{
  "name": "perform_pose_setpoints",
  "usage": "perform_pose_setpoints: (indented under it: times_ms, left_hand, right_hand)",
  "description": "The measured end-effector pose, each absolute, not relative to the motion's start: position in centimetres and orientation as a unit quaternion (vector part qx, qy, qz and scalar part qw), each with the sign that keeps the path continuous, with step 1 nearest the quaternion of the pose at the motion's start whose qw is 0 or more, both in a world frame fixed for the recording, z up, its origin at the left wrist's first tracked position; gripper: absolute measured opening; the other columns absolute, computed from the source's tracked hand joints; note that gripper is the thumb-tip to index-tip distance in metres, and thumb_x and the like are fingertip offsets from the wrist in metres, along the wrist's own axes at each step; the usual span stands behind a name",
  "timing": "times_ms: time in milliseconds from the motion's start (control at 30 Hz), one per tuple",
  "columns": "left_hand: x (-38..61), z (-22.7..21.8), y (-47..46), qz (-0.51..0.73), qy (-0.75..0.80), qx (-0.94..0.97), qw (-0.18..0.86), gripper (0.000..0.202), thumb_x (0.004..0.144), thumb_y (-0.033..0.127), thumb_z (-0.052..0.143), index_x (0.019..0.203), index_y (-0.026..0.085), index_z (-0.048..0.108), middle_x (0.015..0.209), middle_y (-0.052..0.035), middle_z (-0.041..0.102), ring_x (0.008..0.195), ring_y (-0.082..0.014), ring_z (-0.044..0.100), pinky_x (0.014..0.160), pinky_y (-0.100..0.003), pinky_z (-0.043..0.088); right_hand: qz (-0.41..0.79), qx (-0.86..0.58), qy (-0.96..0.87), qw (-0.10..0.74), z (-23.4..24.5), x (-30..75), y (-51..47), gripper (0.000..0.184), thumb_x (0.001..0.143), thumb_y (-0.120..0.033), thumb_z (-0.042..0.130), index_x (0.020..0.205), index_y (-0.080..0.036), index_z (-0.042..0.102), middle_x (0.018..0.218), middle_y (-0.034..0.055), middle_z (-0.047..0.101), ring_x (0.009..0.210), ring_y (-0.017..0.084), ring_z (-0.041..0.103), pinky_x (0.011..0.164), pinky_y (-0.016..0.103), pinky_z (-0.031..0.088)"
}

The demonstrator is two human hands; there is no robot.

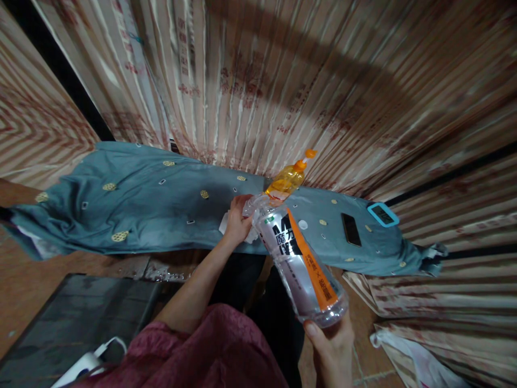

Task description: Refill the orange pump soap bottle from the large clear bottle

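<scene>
A large clear plastic drink bottle (pixel 299 269) with a silver, black and orange label is tilted in front of me, its neck pointing up and left. My right hand (pixel 333 345) grips it by the base, thumb on the near side. At the neck end my left hand (pixel 239 220) is closed around the bottle, its fingers partly hidden. Some white tissue-like material (pixel 252 235) shows under and beside that hand; whether I hold it or it lies on the cloth I cannot tell. Just beyond the neck stands an orange pump bottle (pixel 287 180) with yellow-orange liquid.
A narrow surface under a teal patterned cloth (pixel 153 205) runs across in front of me. On its right part lie a dark phone (pixel 351 229) and a blue-framed digital clock (pixel 383 214). Pleated curtains (pixel 258 81) hang behind. A dark box-like surface (pixel 81 318) carries a white device (pixel 78 372).
</scene>
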State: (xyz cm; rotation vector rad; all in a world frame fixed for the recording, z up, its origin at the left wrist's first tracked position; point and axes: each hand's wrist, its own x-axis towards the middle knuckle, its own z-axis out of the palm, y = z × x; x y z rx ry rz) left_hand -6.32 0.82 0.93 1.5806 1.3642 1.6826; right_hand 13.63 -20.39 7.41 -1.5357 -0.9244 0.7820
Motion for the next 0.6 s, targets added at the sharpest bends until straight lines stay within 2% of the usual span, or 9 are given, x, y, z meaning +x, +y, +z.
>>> perform_pose_setpoints:
  times_ms: [267,467,600]
  left_hand:
    - [-6.3,0.8,0.9,0.615,0.494,0.569,0.233,0.044,0.086,0.054,0.064,0.113,0.018,0.068,0.11,-0.0113,0.067,0.107,-0.0279,0.063,0.096,-0.044,0.051]
    - [-6.4,1.0,0.7,0.61,0.492,0.575,0.235,0.045,0.086,0.054,0.064,0.113,0.018,0.067,0.111,-0.0117,0.067,0.108,-0.0284,0.064,0.097,-0.045,0.051]
    - [-6.4,1.1,0.7,0.612,0.49,0.573,0.238,0.044,0.086,0.052,0.065,0.113,0.018,0.067,0.11,-0.0115,0.067,0.107,-0.0282,0.064,0.096,-0.045,0.052]
  right_hand:
    - [0.345,-0.685,-0.357,0.534,10.4,11.5,-20.2,0.101,0.054,-0.057,0.087,0.135,-0.011,0.049,0.118,0.0157,0.068,0.105,0.03,0.065,0.093,0.037,0.048]
    - [0.363,-0.668,-0.351,0.547,9.3,12.3,-20.4,0.097,0.055,-0.052,0.089,0.136,-0.016,0.05,0.114,0.0105,0.071,0.104,0.029,0.065,0.094,0.036,0.047]
    - [0.356,-0.658,-0.36,0.557,8.3,13.1,-20.5,0.099,0.055,-0.05,0.089,0.139,-0.016,0.049,0.11,0.0101,0.072,0.102,0.03,0.067,0.091,0.038,0.048]
